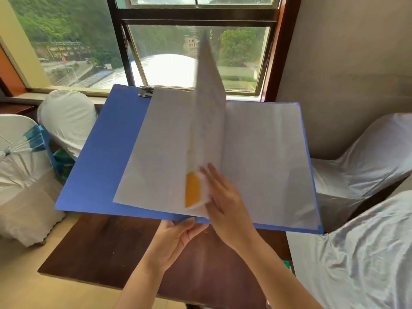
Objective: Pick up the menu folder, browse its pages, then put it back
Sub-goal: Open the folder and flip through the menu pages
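The blue menu folder (98, 157) lies open in the air above the dark wooden table (107, 248). My left hand (176, 237) grips its near edge at the middle, thumb on top and fingers underneath. My right hand (223, 197) rests on the pages, fingers against a white page (209, 103) that stands upright and blurred at the spine. An orange tab (192, 190) shows at that page's lower corner. White sheets lie flat on both sides. A black metal clip (146, 92) sits at the folder's far left edge.
White-covered chairs stand at the left (66, 121), far left (20, 166) and right (365, 157), with another at the lower right (356, 264). A window (196, 54) is right behind the folder, and a grey wall is at the right.
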{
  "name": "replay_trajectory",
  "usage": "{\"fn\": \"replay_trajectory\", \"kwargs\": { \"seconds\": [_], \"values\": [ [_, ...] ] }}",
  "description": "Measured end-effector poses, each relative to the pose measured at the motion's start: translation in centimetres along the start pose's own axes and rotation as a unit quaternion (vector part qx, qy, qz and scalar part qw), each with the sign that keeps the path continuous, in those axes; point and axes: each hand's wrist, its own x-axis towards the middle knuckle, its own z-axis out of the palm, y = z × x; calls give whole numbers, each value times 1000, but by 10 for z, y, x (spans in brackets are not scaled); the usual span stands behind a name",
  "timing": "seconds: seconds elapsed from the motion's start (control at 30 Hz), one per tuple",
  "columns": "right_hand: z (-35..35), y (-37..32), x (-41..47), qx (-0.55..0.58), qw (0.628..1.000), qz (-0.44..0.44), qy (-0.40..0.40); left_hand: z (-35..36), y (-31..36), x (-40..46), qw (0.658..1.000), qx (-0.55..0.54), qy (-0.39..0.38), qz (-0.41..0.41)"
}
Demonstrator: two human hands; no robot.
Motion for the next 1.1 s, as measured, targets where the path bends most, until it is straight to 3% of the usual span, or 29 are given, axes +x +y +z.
{"fn": "replay_trajectory", "kwargs": {
  "seconds": [0.1, 0.27, 0.43, 0.47, 0.53, 0.6, 0.67, 0.73, 0.83, 1.1],
  "values": [
    [14, 0, 0, -58, 996, -54, 41, 4, 2, -1, 1000, 10, -12, 23],
    [35, 7, -10, -199, 977, -76, -2, 1, -1, -5, 999, 19, 12, 25],
    [23, 11, -14, -137, 985, -100, -31, 3, -1, -6, 1000, 18, -3, 17],
    [15, 11, -15, -113, 988, -108, -15, 3, -1, -5, 1000, 13, -8, 14],
    [-8, 19, -17, -107, 985, -98, 95, -2, 0, -3, 1000, 7, -10, 8],
    [-38, 39, -19, -124, 967, -39, 220, -7, 1, -2, 1000, 5, -6, 6],
    [-72, 62, -25, -123, 958, 53, 253, -9, 3, -2, 1000, -4, -1, 5],
    [-100, 86, -34, -34, 975, 142, 168, -12, 4, -2, 1000, -22, 16, 3],
    [-124, 106, -49, 225, 963, 149, 23, -15, 6, -1, 999, -38, 31, 5],
    [-137, 114, -64, 323, 940, 109, -23, -16, 11, -3, 999, -9, 31, 2]
  ]
}}
